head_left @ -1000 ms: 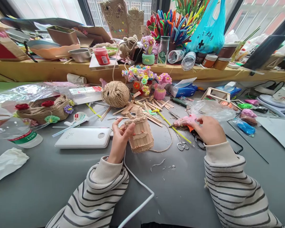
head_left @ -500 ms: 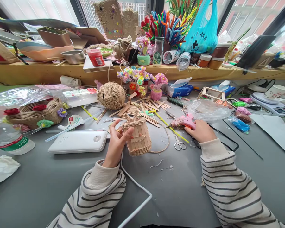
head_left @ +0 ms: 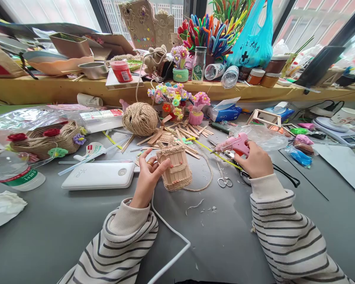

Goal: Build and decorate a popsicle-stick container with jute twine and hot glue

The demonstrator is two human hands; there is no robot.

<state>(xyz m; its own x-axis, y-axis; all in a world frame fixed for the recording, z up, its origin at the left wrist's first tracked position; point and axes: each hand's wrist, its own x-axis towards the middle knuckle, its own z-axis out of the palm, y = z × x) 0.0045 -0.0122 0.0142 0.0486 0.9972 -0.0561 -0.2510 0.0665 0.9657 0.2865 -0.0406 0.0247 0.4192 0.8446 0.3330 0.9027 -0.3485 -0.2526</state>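
Note:
My left hand (head_left: 148, 177) is wrapped round a small basket of wooden sticks and twine (head_left: 176, 165), held just above the grey table (head_left: 77, 236). A twine strand (head_left: 205, 179) loops from the basket across the table. My right hand (head_left: 256, 159) grips a pink glue gun (head_left: 235, 144), lifted off the table with its nozzle pointing left toward the basket. Small scissors (head_left: 224, 178) lie between the two hands.
A twine ball (head_left: 139, 118), loose wooden sticks (head_left: 183, 134) and pipe-cleaner flower pots (head_left: 195, 108) lie behind the basket. A white power bank (head_left: 97, 175) and a woven basket (head_left: 44, 138) sit left. A cluttered shelf (head_left: 77, 88) runs along the back. A white cable (head_left: 171, 236) crosses the front.
My right hand has lifted the pink glue gun off the table and raised it toward the basket. The left hand keeps its hold on the basket, tilting it slightly.

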